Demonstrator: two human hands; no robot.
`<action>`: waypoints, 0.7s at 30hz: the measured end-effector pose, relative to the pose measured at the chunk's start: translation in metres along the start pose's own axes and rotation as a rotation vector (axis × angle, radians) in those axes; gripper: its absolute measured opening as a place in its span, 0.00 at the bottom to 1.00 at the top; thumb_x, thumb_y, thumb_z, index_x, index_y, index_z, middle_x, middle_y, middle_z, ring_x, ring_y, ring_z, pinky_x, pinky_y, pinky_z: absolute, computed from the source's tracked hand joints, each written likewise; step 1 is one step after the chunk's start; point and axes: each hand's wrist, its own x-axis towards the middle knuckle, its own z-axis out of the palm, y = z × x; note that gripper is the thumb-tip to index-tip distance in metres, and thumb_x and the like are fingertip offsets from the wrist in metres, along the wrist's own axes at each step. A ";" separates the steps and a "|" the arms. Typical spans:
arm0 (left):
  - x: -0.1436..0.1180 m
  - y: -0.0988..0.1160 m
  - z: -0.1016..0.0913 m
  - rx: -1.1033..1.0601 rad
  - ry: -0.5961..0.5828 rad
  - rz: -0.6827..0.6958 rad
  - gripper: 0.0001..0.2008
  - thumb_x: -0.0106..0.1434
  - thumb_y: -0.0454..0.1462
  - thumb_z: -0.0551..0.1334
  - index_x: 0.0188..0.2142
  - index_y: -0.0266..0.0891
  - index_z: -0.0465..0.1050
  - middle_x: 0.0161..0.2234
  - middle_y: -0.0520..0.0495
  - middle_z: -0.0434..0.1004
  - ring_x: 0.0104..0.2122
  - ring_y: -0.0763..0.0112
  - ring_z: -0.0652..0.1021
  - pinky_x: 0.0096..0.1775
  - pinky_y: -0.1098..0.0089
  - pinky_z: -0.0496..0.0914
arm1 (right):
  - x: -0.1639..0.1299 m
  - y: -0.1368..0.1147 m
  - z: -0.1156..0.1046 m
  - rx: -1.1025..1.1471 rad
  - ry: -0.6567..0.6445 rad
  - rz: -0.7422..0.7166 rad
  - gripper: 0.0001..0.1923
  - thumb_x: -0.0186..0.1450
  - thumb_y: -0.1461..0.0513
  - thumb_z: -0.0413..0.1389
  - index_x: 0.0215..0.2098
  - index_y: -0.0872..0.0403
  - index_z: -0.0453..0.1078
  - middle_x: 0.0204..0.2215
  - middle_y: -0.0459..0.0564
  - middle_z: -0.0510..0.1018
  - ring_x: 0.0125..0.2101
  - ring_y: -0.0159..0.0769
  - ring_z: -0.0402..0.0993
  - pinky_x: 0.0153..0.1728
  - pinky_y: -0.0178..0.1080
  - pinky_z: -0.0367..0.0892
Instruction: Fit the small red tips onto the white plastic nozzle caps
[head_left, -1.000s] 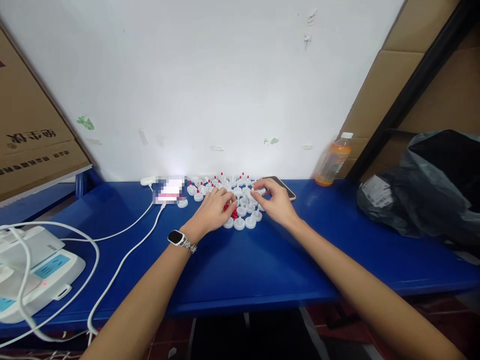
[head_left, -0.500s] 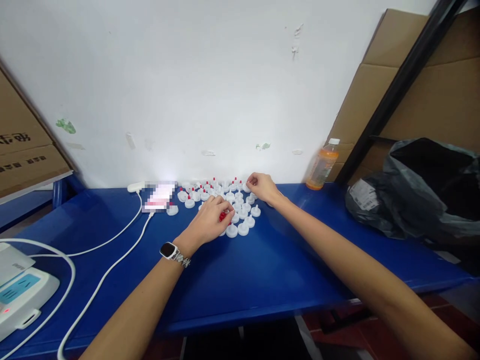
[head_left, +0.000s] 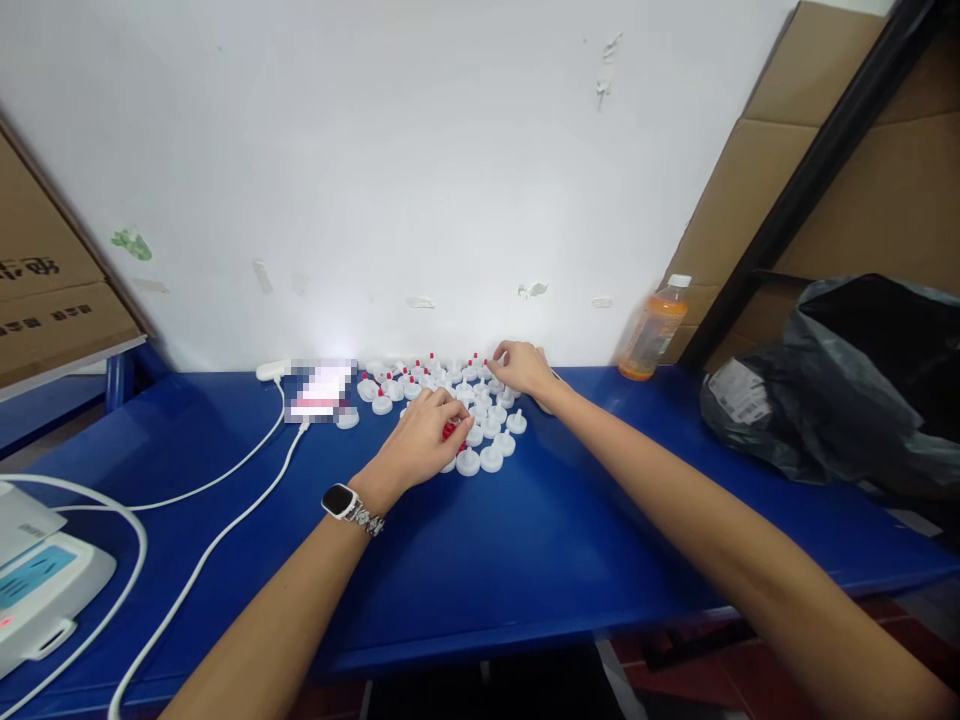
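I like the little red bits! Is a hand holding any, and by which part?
The left hand cups small red pieces; the exact grip is hidden. The right hand touches the white caps; whether it holds one cannot be told.

Orange drink bottle, grey plastic bag, white cables, cardboard boxes.

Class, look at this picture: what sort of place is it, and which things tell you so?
Probably a small workshop or storeroom bench used for hand assembly. Dozens of white caps sit in rows on a blue table, cardboard boxes lean by the wall, and a black bag lies alongside.
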 end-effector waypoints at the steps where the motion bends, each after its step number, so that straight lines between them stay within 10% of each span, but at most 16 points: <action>1: 0.000 -0.001 0.000 0.000 0.004 0.003 0.14 0.71 0.43 0.54 0.35 0.41 0.75 0.38 0.44 0.73 0.41 0.60 0.70 0.45 0.58 0.66 | 0.005 -0.002 0.002 -0.013 -0.009 -0.003 0.16 0.65 0.53 0.54 0.44 0.53 0.75 0.40 0.54 0.82 0.45 0.45 0.74 0.51 0.47 0.58; 12: -0.002 0.004 -0.012 -0.014 0.143 -0.007 0.11 0.72 0.42 0.53 0.46 0.41 0.71 0.45 0.43 0.71 0.48 0.59 0.71 0.52 0.55 0.67 | 0.004 -0.023 -0.013 0.109 0.052 -0.042 0.09 0.67 0.60 0.52 0.36 0.54 0.73 0.35 0.52 0.81 0.40 0.40 0.75 0.48 0.44 0.60; 17: -0.002 0.014 -0.011 -0.098 0.274 -0.010 0.20 0.71 0.44 0.56 0.59 0.42 0.59 0.55 0.40 0.65 0.50 0.61 0.72 0.54 0.58 0.67 | -0.065 -0.044 -0.029 0.954 0.010 -0.089 0.18 0.64 0.47 0.56 0.31 0.53 0.66 0.25 0.46 0.77 0.23 0.32 0.66 0.28 0.35 0.61; 21: -0.001 0.021 -0.007 -0.222 0.245 0.007 0.19 0.71 0.45 0.56 0.56 0.41 0.61 0.43 0.45 0.72 0.38 0.68 0.74 0.43 0.65 0.71 | -0.105 -0.064 -0.024 1.203 0.010 -0.064 0.24 0.63 0.41 0.55 0.25 0.51 0.60 0.19 0.41 0.65 0.21 0.30 0.58 0.24 0.34 0.57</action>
